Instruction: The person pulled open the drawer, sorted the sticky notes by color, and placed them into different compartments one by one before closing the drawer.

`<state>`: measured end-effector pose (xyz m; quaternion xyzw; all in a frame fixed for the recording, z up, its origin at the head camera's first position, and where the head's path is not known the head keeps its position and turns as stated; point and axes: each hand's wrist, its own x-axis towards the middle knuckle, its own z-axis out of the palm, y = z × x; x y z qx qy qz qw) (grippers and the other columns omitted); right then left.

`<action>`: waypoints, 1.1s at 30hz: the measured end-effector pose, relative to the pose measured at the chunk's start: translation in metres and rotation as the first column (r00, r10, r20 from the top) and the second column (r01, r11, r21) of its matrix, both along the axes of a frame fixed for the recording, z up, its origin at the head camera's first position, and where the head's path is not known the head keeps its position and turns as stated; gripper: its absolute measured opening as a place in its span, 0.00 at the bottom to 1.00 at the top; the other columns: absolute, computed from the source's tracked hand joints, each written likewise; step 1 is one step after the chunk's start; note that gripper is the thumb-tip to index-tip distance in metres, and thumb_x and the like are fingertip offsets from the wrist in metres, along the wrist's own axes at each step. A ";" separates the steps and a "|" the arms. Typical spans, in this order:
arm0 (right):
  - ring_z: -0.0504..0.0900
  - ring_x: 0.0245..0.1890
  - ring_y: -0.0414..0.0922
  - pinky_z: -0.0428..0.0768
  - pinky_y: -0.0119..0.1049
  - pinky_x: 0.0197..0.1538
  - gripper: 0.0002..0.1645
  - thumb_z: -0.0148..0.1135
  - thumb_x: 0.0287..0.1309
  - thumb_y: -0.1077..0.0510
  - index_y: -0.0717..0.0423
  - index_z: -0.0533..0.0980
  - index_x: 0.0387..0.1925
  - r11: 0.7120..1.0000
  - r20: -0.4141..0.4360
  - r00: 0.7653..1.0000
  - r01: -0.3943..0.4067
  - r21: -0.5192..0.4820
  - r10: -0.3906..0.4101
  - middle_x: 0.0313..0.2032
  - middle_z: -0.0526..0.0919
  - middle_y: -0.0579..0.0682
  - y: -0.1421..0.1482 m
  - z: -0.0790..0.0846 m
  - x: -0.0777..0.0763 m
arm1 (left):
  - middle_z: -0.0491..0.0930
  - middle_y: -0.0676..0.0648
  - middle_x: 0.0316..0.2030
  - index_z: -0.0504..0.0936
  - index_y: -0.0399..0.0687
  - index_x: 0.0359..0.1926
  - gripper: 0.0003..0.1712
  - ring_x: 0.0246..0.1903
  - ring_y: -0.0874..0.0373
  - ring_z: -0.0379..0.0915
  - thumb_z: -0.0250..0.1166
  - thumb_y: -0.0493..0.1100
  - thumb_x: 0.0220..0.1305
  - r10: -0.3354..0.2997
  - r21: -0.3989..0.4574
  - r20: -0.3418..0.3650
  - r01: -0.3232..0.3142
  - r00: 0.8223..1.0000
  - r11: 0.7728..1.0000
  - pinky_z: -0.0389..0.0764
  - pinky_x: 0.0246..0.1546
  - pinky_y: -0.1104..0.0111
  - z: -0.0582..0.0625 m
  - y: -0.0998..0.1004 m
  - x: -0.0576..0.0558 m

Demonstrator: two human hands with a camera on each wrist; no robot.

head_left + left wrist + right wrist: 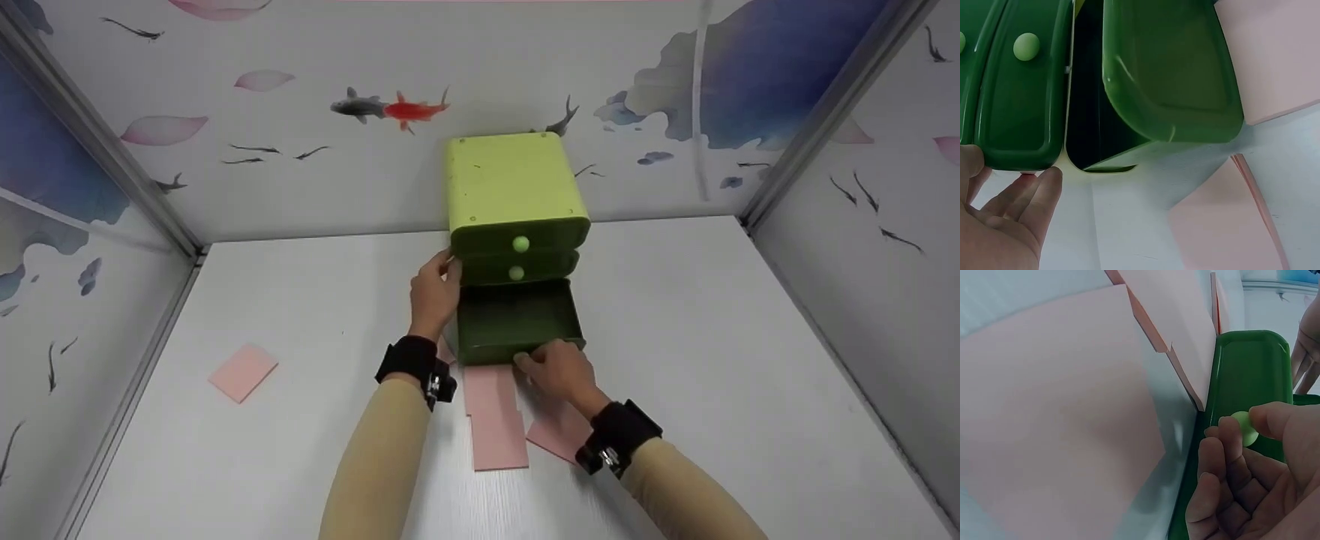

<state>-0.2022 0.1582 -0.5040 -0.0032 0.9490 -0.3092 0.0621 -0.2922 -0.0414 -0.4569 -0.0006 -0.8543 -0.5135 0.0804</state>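
Observation:
A small cabinet with a yellow-green top stands against the back wall. Its bottom drawer is pulled out and shows a bare inside; the middle drawer juts slightly forward. My right hand is at the bottom drawer's front, and its thumb and fingers pinch the round light-green knob. At the cabinet's left side is my left hand. Its fingertips touch the side edge beside the middle drawer, with the fingers fairly straight.
Flat pink pieces lie in front of the drawer, partly under it. One more pink piece is beneath my right wrist, and another pink piece lies to the left. Patterned walls enclose the white table.

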 end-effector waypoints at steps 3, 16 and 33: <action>0.65 0.11 0.38 0.58 0.31 0.16 0.30 0.60 0.63 0.43 0.47 0.72 0.07 1.000 -0.006 1.000 0.000 0.000 0.000 0.09 0.68 0.40 0.002 0.000 0.003 | 0.79 0.44 0.59 0.74 0.52 0.65 0.22 0.56 0.49 0.78 0.50 0.50 0.75 -0.002 -0.011 -0.006 0.002 1.000 1.000 0.79 0.53 0.55 -0.001 0.001 -0.001; 0.65 0.12 0.38 0.59 0.31 0.17 0.30 0.60 0.64 0.43 0.47 0.72 0.08 0.999 -0.022 1.000 -0.002 -0.043 0.001 0.10 0.70 0.41 0.003 -0.002 0.013 | 0.79 0.42 0.58 0.74 0.54 0.65 0.22 0.56 0.48 0.78 0.51 0.50 0.75 0.005 -0.014 -0.017 -0.006 1.000 1.000 0.78 0.54 0.54 -0.003 0.000 -0.001; 0.77 0.22 0.40 0.73 0.36 0.25 0.07 0.67 0.59 0.55 0.53 0.86 0.34 0.989 -0.136 0.988 -0.059 0.139 0.078 0.23 0.83 0.46 0.017 0.005 0.031 | 0.78 0.42 0.60 0.73 0.51 0.66 0.23 0.53 0.48 0.80 0.51 0.50 0.76 -0.029 -0.012 -0.035 0.029 0.999 1.000 0.79 0.51 0.55 -0.002 -0.003 0.001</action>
